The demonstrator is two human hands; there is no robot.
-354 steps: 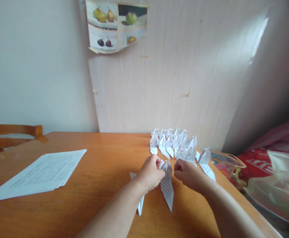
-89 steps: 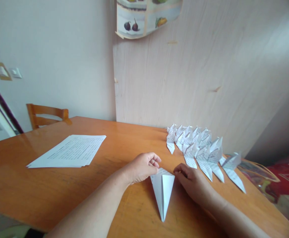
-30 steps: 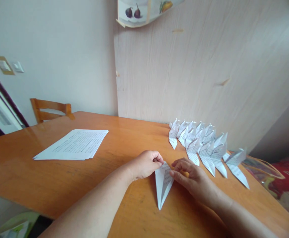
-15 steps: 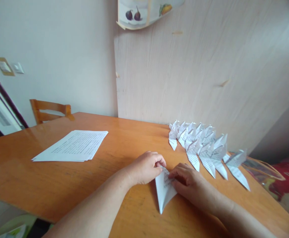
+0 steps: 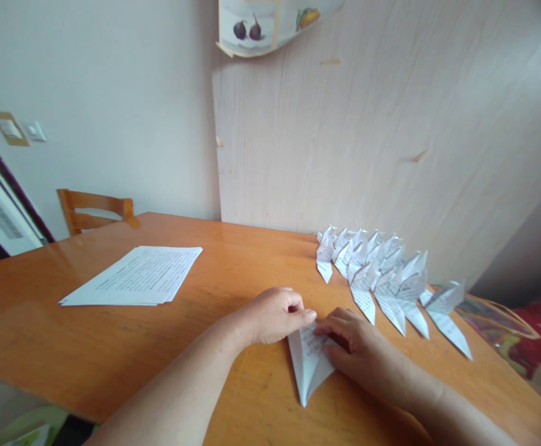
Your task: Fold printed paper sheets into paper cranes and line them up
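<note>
A piece of printed white paper, folded to a narrow point toward me, rests on the table between my two hands. At its upper left, my left hand is closed, with the thumb laid along the top edge and the fingers curled. My right hand grips the paper's right side, its fingers bent over the printed face. The paper's top end is partly hidden by both hands. Beyond the right hand stand several folded paper pieces in rows, with raised peaks and pointed ends.
A stack of printed sheets lies on the left of the wooden table. A wooden chair is behind the far left edge. The wall panel borders the table's back. Red and clear bags are at the right edge.
My left thumb has stretched out to the right across the paper's top edge. The paper's left side now shows a wider fold. My right hand has barely moved.
</note>
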